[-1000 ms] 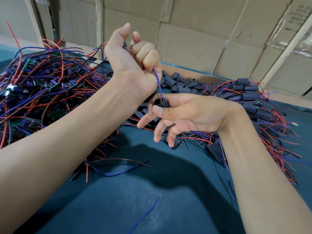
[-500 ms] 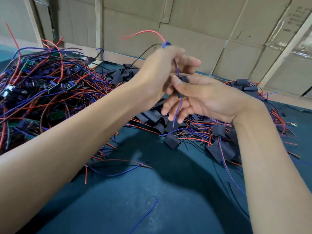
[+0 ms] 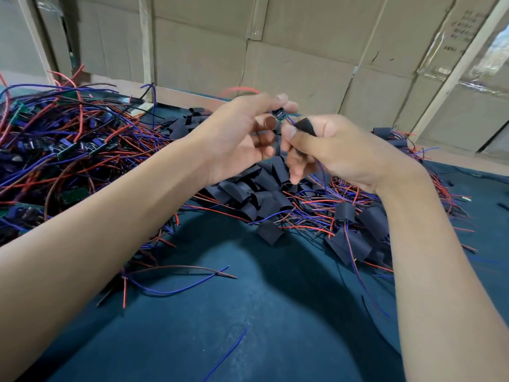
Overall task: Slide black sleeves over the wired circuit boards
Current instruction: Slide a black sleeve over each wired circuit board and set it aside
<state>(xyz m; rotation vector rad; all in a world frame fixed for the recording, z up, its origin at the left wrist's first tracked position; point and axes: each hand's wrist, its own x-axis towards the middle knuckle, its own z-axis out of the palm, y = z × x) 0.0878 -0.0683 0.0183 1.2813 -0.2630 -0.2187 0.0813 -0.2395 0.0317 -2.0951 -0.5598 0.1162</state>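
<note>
Teal felt is covering the tabletop point(image 3: 275, 312) in the head view, the only view given, and both bare forearms are reaching forward over it. The left hand point(image 3: 239, 133) is pinching a small green circuit board point(image 3: 280, 116) between thumb and fingertips, its other fingers curling loosely beneath. Blue wire is running from the board toward the right hand point(image 3: 330, 150), which is gripping a black sleeve point(image 3: 307, 126) between thumb and forefinger. The sleeve is sitting just beside the board, threaded on the wires, and the board is still showing outside it. A blue wire point(image 3: 321, 172) is hanging down from under the right hand, and a red wire point(image 3: 239, 90) is arching up behind the left hand.

Loose black sleeves point(image 3: 256, 188) are lying heaped on the tabletop directly below the hands. A tangle of red and blue wired boards without sleeves point(image 3: 63, 144) is piling up on the left. Boards already covered by sleeves point(image 3: 355, 232) are lying to the right, near the right forearm. A few stray wires point(image 3: 176, 282) are resting on the felt in front of the left forearm, and one short blue piece point(image 3: 228, 351) is lying nearer the camera. Cardboard boxes point(image 3: 303, 64) are standing stacked behind the tabletop.
</note>
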